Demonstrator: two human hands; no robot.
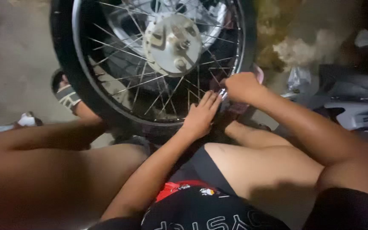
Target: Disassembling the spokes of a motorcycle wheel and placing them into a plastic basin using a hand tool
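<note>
A spoked motorcycle wheel (pixel 107 89) with a black tyre and a metal hub (pixel 173 40) stands upright between my knees. My left hand (pixel 201 114) lies flat against the lower right of the rim, fingers spread. My right hand (pixel 241 86) is closed around a small shiny metal tool (pixel 223 94) at the rim's right side, just above my left fingertips. The tool's tip is hidden by my hands.
My bare legs frame the wheel; my left foot in a sandal (pixel 66 96) rests on the concrete floor (pixel 13 51) behind the tyre. Grey plastic motorcycle body parts (pixel 354 102) lie at the right. A crumpled cloth pile (pixel 297 49) sits beyond them.
</note>
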